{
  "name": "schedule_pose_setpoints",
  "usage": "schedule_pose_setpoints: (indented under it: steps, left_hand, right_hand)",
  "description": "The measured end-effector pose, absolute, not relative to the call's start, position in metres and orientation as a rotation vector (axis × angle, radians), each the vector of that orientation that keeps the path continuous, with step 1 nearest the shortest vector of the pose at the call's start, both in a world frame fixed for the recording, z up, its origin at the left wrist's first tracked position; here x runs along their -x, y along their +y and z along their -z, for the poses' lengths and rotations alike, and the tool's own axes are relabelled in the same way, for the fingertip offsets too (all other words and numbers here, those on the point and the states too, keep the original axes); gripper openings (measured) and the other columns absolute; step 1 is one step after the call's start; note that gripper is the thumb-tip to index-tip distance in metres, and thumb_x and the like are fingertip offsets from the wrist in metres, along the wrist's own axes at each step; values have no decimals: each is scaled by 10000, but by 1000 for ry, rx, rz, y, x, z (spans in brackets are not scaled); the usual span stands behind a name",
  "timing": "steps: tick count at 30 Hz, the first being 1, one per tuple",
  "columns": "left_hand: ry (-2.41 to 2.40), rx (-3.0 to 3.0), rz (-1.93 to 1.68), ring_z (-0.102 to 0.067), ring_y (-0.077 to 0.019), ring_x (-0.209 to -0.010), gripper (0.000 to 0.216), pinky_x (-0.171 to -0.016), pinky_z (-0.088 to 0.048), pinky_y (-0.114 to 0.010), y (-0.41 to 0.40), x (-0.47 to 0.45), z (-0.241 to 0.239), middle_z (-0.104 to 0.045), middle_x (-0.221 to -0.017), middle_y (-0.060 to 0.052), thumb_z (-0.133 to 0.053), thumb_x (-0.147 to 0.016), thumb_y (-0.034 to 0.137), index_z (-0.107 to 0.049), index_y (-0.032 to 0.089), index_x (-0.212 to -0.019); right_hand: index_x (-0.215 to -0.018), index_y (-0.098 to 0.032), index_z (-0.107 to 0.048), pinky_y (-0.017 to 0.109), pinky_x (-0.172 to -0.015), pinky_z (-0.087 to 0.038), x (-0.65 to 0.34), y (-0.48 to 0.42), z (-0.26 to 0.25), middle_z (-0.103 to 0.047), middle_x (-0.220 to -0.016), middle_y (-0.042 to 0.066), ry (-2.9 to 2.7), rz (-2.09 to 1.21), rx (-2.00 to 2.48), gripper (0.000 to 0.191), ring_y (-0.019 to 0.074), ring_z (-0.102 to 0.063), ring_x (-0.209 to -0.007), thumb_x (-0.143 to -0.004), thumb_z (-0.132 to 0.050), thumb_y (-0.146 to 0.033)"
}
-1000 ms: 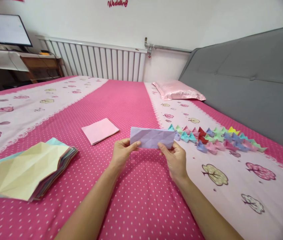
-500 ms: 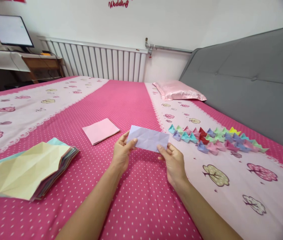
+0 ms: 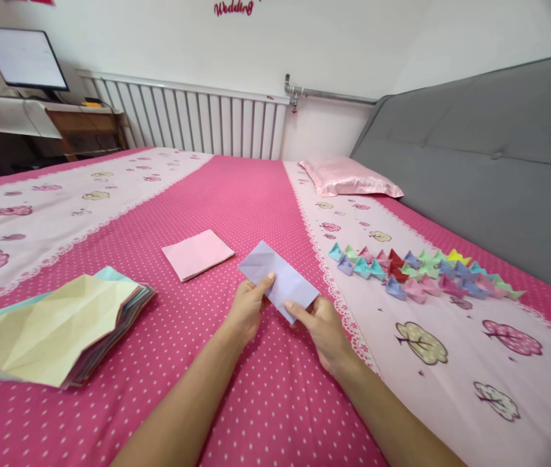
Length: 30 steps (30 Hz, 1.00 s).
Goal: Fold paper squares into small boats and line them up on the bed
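Note:
A lavender sheet of folded paper (image 3: 287, 285) is held above the bed, a long rectangle with crease lines, tilted so that its right end points toward me. My left hand (image 3: 250, 306) pinches its lower left edge, thumb on top and fingers underneath. At the lower right end my right hand (image 3: 321, 327) grips the paper the same way. Beyond my left hand lies a square stack of pink paper (image 3: 198, 254). Rows of small folded paper boats (image 3: 416, 272) in several colours stand to the right of my hands.
At the left is a pile of creased paper sheets (image 3: 56, 331), pale yellow on top. A pink pillow (image 3: 348, 176) rests near the grey headboard (image 3: 489, 143). Behind the bed are a white radiator (image 3: 187, 117) and a desk with a monitor (image 3: 22, 58).
The lavender paper has turned clockwise, its right end coming down toward me. My right hand has moved left and lower, and my left hand has shifted slightly right along the edge.

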<state>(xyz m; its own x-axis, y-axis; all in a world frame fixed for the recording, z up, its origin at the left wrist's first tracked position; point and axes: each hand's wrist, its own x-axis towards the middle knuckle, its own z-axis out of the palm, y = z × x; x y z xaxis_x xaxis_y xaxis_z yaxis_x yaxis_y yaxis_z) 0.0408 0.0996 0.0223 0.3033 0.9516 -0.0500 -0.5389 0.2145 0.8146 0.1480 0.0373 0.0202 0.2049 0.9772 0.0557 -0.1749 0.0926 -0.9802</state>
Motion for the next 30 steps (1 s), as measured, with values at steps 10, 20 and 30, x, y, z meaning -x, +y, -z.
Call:
schedule_pose_setpoints:
  steps: [10,20,30]
  left_hand:
    - [828,-715,-950,-646,-184,-682,185,-699,-511,-296,110,-20,-32,-701,-799,-92,-652,-644,105,-653,111,-829]
    - [676,-958,-702,-642,-200,-735,211,-726,-479,-292,102,-18,-28,-699,-829,-122,-632,-638,92,-675,104,-845]
    - [682,-907,-661,-626,-171,-707,196,-706,-469,-274,102,-22,-27,-685,-824,-101,-546,-647,92,-650,108,-812]
  right_hand:
    - [-1337,-288,-319,377,-815,-463,-190,43,-31,-623,-1065,60,-1650,-916,1110,727,199,-583,-959,-692,-625,-150]
    - [-922,-264,-692,335,-735,-498,-194,49,-27,-627,-966,46,-1627,-788,1118,206,190,-596,-880,-776,-547,-262]
    - [-841,-235,-706,314,-721,-477,-196,52,-22,-606,-1039,70,-1562,-728,1153,153,206,-586,-922,-752,-590,-280]
